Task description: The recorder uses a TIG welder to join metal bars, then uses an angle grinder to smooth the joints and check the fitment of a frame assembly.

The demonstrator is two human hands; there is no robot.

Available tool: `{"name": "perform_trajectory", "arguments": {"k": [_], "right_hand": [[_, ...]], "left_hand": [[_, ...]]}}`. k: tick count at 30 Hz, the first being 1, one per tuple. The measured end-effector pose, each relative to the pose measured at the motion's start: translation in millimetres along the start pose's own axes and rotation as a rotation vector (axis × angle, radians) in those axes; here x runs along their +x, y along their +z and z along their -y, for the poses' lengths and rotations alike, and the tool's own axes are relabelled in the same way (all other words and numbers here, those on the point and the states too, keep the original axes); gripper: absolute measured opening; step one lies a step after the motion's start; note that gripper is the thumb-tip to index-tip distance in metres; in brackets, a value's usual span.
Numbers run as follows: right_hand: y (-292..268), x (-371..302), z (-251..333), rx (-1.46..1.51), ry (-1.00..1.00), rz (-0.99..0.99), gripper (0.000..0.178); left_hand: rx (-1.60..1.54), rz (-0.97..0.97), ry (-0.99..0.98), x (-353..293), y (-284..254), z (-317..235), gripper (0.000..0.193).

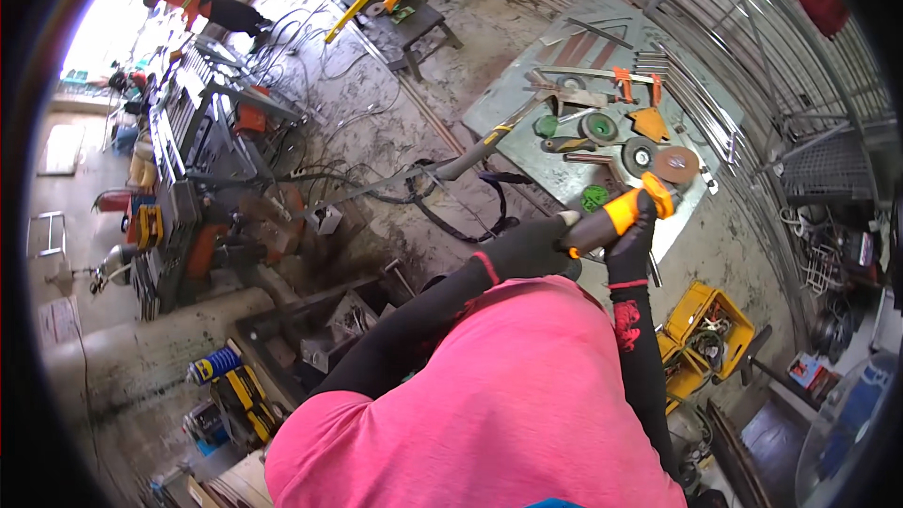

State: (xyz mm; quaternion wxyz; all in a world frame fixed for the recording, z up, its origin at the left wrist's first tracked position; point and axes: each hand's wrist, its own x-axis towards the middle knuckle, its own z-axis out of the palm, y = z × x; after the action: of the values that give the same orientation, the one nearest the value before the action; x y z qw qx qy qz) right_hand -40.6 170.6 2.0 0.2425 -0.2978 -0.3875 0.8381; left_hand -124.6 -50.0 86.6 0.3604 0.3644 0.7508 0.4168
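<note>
Grip first: from my remote seat I see the dark-gloved left hand (541, 245) wrapped around the grey rear end of an orange-and-grey handheld power tool (621, 214), the dark-gloved right hand (636, 237) closed around its body near the head. The tool is held at the near edge of the grey sheet-metal tabletop (503, 103). A flat brown disc (675, 166) shows just beyond it; I can't tell whether it is mounted. A forward swing, I judge, could clip the round black disc with a pale centre (639, 156); a slack left hold could let the body twist. Slim shiny steel bars (701, 99) crowd the tabletop's right side, and an open yellow plastic crate (691, 304) sits near the right forearm. My widest room is leftward, over stained concrete floor (475, 42), though thick black cables (505, 178) there could snag a foot.
</note>
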Motion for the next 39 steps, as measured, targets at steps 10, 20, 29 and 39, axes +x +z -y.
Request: {"name": "perform_trajectory", "arguments": {"k": [10, 20, 29, 39], "right_hand": [[-29.5, -3.1, 10.0, 0.187, 0.162, -0.055, 0.046], [-1.0, -11.4, 21.6, 0.256, 0.199, -0.003, 0.033], [2.8, -11.2, 8.1, -0.638, 0.123, 0.049, 0.049], [1.2, -8.0, 8.0, -0.877, 0.013, 0.202, 0.056]], "left_hand": [[0.122, 0.13, -0.02, 22.3, 14.4, -0.7, 0.054], [-0.217, 0.127, -0.015, 22.4, 6.9, -0.1, 0.062], [0.244, -0.102, -0.12, 39.5, -1.8, -3.9, 0.063], [0.167, -0.041, -0.029, 87.7, 1.9, 1.0, 0.074]]}}
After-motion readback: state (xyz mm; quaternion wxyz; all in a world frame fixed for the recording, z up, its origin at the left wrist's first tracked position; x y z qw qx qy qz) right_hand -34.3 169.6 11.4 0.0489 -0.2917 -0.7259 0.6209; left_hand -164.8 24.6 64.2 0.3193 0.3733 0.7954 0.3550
